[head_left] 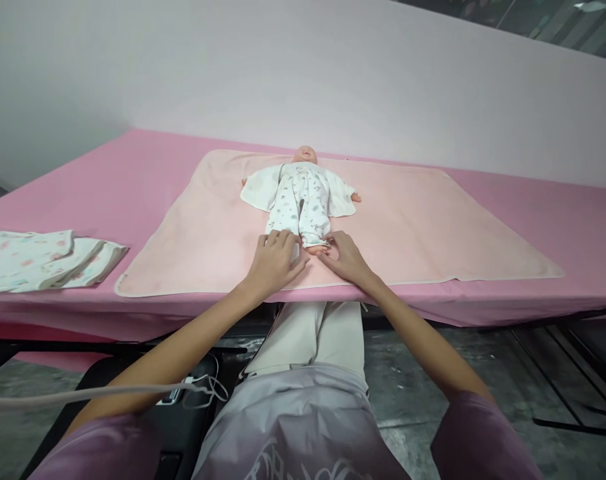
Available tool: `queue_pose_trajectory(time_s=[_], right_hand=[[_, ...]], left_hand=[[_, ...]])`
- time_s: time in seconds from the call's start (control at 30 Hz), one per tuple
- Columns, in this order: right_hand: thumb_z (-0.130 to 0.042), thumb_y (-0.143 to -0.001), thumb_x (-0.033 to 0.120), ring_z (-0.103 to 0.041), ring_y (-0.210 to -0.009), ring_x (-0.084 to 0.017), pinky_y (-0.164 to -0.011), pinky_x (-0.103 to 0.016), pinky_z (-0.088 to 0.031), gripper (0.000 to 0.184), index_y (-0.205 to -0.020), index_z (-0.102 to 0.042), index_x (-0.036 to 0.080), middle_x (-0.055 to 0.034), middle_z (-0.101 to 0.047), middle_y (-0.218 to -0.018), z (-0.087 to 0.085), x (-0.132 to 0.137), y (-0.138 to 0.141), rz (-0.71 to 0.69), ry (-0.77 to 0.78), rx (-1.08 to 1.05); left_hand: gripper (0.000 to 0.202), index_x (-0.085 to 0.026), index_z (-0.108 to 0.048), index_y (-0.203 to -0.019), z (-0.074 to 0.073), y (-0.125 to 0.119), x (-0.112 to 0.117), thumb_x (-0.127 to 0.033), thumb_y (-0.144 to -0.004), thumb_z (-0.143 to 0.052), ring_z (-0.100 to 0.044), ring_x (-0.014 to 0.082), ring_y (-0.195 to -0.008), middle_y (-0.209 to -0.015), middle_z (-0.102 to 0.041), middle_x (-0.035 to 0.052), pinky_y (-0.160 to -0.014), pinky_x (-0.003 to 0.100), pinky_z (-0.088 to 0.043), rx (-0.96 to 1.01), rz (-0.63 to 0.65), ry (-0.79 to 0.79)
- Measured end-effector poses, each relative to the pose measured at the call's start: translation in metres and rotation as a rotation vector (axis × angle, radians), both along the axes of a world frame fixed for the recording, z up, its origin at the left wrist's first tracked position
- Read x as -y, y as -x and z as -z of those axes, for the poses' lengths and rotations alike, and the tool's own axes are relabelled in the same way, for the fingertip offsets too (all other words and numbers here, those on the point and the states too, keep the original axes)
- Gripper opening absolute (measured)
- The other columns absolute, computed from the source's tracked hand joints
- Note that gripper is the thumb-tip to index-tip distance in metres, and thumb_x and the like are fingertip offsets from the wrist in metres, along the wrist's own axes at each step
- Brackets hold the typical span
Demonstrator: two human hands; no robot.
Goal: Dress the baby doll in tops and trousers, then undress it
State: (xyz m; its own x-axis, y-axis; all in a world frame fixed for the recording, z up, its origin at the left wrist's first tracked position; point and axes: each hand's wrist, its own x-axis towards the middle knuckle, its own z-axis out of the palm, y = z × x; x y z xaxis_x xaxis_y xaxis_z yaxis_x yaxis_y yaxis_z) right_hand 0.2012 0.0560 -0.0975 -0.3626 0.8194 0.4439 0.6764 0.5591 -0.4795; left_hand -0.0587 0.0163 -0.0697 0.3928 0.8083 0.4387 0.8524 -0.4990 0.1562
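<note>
A baby doll (305, 155) lies on its back, head toward the wall and feet toward me. It has on a white top (263, 187), with sleeves spread to both sides, and white patterned trousers (303, 190). My left hand (275, 260) is closed at the lower end of one trouser leg, its bent fingers hiding the foot there. My right hand (347, 259) is at the other cuff, fingertips on the hem and thumb beside the bare foot (317, 250).
Under the doll a peach mat (403, 227) covers part of the pink table (167, 160). Folded printed cloths (47, 260) lie at the left. A white wall (283, 73) rises behind. Below the table's edge are a black chair (177, 420) with a device and white cable (210, 387).
</note>
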Motion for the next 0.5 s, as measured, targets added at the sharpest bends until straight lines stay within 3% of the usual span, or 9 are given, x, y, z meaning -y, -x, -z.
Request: queue_pose_trajectory(time_s=[0.1,0.2,0.37,0.5], right_hand=[[-0.075,-0.101,0.043,-0.066,-0.098,-0.029,-0.096,-0.045,-0.052,0.025,-0.108,-0.061,0.023,-0.007,-0.072,-0.101,0.0,-0.005,0.002,-0.044,0.029,-0.022],[-0.072,-0.098,0.035,-0.063,-0.087,-0.025,-0.087,-0.041,-0.051,0.018,-0.105,-0.06,0.024,-0.0024,-0.068,-0.091,-0.001,-0.003,0.003,0.0,0.066,-0.141],[-0.066,-0.09,0.016,-0.063,-0.088,-0.026,-0.087,-0.042,-0.052,0.02,-0.108,-0.061,0.024,-0.0044,-0.067,-0.098,-0.009,0.008,-0.007,-0.017,-0.067,-0.174],[-0.068,-0.093,0.013,-0.068,-0.111,-0.031,-0.097,-0.048,-0.055,0.028,-0.118,-0.062,0.025,-0.0115,-0.069,-0.122,-0.018,0.024,-0.022,-0.119,-0.138,-0.002]], left_hand=[[0.027,-0.016,-0.07,-0.114,0.001,-0.02,-0.024,-0.042,-0.109,-0.063,-0.063,0.0407,-0.119,-0.12,-0.076,0.0194,-0.1,0.054,-0.043,-0.08,0.017,0.044],[0.015,-0.019,-0.068,-0.107,0.006,-0.023,-0.036,-0.033,-0.108,-0.063,-0.066,0.0357,-0.113,-0.112,-0.078,0.0136,-0.098,0.051,-0.042,-0.022,0.073,0.052],[0.005,-0.022,-0.06,-0.1,0.007,-0.017,-0.02,-0.025,-0.102,-0.063,-0.066,0.0287,-0.098,-0.094,-0.074,0.0056,-0.093,0.046,-0.043,0.097,0.13,-0.017],[0.01,-0.023,-0.057,-0.096,0.004,-0.008,0.0,-0.026,-0.099,-0.065,-0.065,0.0295,-0.098,-0.099,-0.075,0.0067,-0.091,0.046,-0.043,0.051,0.148,-0.027]])
